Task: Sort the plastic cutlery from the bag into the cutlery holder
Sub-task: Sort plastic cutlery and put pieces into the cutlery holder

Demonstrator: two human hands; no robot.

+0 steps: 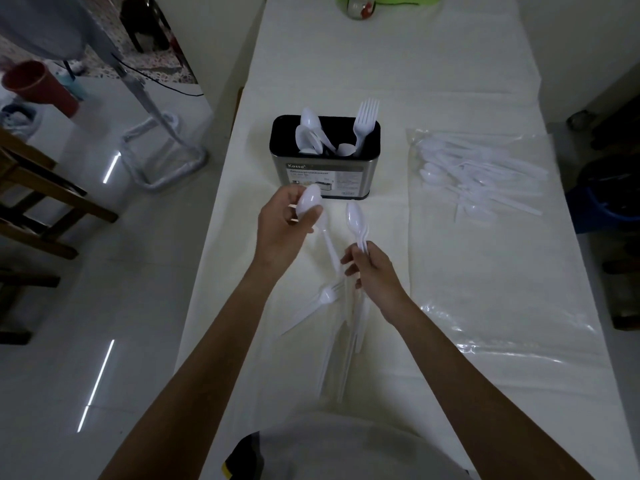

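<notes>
Spoon (309, 202) in left hand (282, 233), stacked spoons (356, 220) in right hand (372, 271)

the cutlery holder (325, 168) stands on the table (398, 64), spoons (308, 133) and forks (365, 123) in it, bag (481, 171) to its right

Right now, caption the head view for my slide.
Left hand grips one spoon, right hand a stack, before the holder.

Fine print on the cutlery holder (325, 178) label is way too small to read. The loose cutlery (341, 327) on the tablecloth (381, 64) melts into the white, so I can't count it. The right hand (372, 271) grips maybe two or three stacked spoons (356, 223), with the handles hidden in the fingers. The left hand (284, 226) has its thumb over the neck of its spoon (310, 202). The jar (360, 8) up top is cropped by the edge.
</notes>
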